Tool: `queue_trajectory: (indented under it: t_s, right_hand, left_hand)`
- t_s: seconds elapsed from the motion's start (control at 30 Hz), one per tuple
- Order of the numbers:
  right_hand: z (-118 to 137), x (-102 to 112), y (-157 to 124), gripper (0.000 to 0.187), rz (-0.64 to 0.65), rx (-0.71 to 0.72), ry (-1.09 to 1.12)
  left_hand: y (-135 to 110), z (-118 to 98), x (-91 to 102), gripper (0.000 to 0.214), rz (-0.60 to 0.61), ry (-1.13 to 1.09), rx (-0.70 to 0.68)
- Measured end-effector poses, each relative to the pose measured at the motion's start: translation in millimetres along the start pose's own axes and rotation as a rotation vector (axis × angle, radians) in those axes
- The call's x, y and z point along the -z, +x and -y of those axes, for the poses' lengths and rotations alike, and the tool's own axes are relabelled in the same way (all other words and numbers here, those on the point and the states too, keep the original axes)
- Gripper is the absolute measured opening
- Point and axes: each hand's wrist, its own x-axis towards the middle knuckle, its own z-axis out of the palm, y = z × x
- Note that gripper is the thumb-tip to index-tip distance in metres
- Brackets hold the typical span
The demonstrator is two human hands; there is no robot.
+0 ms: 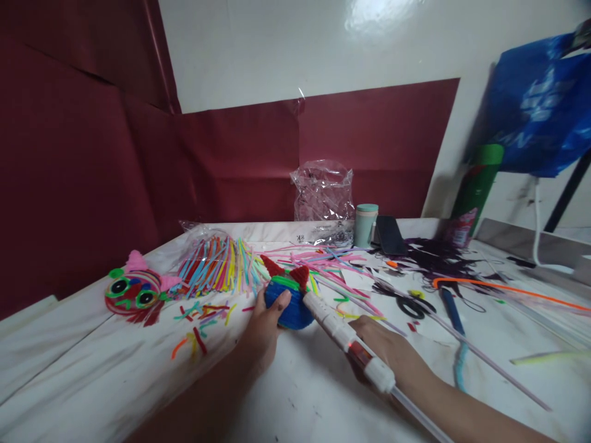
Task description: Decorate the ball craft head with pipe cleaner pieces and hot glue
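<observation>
My left hand (264,326) is closed around a blue pipe-cleaner ball (290,303) with a green band and two red ears, held on the white table (92,381). My right hand (392,351) grips a white glue gun (346,335) with a red-lit section. The gun's tip touches the ball's right side near one red ear. A clear glue stick trails out of the gun's back end past my wrist.
A finished pipe-cleaner face (135,294) with pink ears lies at the left. A pile of coloured pipe cleaners (221,264) spreads behind the ball. Black scissors (413,304), a teal cup (365,224), a dark phone (390,235), a clear plastic bag (323,197) and a green bottle (475,184) stand further back.
</observation>
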Motion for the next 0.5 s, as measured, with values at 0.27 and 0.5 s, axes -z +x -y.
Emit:
queue_trajectory:
  t_s: [0.27,0.5]
  right_hand:
    - [0.8,-2.0,0.5,0.02,-0.024,-0.036,-0.004]
    - [9.7,8.2,6.9,0.016,0.098,-0.138,-0.035]
  left_hand:
    - [-0.5,0.7,0.4,0.07,0.025,-0.005,0.019]
    - [-0.8,0.1,0.0,0.07,0.026,-0.008,0.019]
